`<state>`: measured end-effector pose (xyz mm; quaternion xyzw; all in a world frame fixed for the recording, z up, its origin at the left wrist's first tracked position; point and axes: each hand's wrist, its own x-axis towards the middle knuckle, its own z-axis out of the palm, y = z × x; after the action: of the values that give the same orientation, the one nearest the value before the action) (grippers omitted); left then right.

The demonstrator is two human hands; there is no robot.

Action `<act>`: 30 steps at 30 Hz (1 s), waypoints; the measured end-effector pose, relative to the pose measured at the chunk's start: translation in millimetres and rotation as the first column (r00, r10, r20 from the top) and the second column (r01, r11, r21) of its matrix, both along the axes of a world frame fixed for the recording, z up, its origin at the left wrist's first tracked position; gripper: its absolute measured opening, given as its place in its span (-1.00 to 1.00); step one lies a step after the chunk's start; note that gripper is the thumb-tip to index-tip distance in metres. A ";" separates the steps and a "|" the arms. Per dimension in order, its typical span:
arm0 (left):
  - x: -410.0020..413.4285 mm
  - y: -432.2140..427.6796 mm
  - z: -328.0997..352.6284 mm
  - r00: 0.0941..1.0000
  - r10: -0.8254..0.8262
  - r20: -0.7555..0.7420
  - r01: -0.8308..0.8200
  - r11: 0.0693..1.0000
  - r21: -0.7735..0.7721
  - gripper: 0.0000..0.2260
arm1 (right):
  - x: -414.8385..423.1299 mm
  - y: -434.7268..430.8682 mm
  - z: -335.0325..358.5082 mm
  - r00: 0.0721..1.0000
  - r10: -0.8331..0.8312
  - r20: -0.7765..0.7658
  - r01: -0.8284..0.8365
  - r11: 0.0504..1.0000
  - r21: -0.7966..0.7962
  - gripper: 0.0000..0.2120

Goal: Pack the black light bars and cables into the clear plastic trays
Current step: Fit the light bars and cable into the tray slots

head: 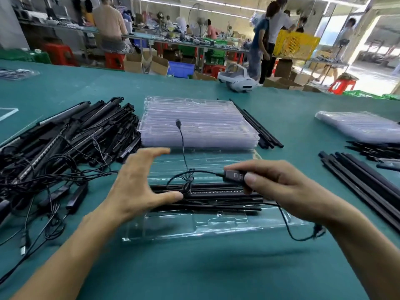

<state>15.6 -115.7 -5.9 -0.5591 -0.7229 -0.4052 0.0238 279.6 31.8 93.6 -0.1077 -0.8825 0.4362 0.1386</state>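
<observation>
Bare forearms reach in from the near edge of the teal table (194, 273) towards an open clear tray (194, 226) lying directly in front of the person. Several black light bars (212, 192) already sit in its middle channels, their long axis running left to right. The moulded pockets along the near side look empty.

The right hand (281, 185) pinches a small black controller (234, 176) between thumb and fingers, just above the right part of the bars. From it the thin cable (184, 148) runs left to a bunched knot over the bars. One end rises to a plug held up in the air, and another strand droops off the tray's right end.

The left hand (138, 185) is spread wide and holds nothing. Its thumb lies beside the knot, making it the nearer hand to that bunch (likely the next thing to gather).

Judging by the layout, the cable has yet to be tucked down towards the near pockets, just below both hands.

Beyond the tray stands a stack of empty trays (199, 124). A tangled heap (71, 137) of unpacked bars and leads lies to the left, and loose bars (363, 180) to the right.
</observation>
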 end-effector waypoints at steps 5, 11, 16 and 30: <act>25.1 37.6 14.2 0.992 -0.066 -0.108 0.063 0.997 -0.033 -0.56 | 6.2 15.8 -7.3 0.999 0.053 -0.011 -0.053 0.996 -0.074 -0.72; 19.2 20.5 20.0 0.970 0.211 -0.124 -0.116 0.842 0.526 -0.54 | 17.8 49.6 -44.7 0.974 -0.204 0.097 0.163 0.932 0.323 -0.69; 19.5 -27.3 8.4 0.802 0.300 -0.517 -0.240 0.954 0.182 -0.49 | 11.4 51.2 -63.6 0.939 -0.309 0.151 0.170 0.798 0.578 -0.52; 45.0 -19.2 13.2 0.969 0.081 -0.233 -0.147 0.949 -0.280 -0.54 | 5.5 14.9 -87.6 0.997 -0.079 -0.009 0.066 0.764 0.641 -0.78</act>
<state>60.6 -134.8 7.3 -0.5546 -0.7995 -0.2267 0.0431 285.0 46.7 6.0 -0.0921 -0.9748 0.1023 0.1756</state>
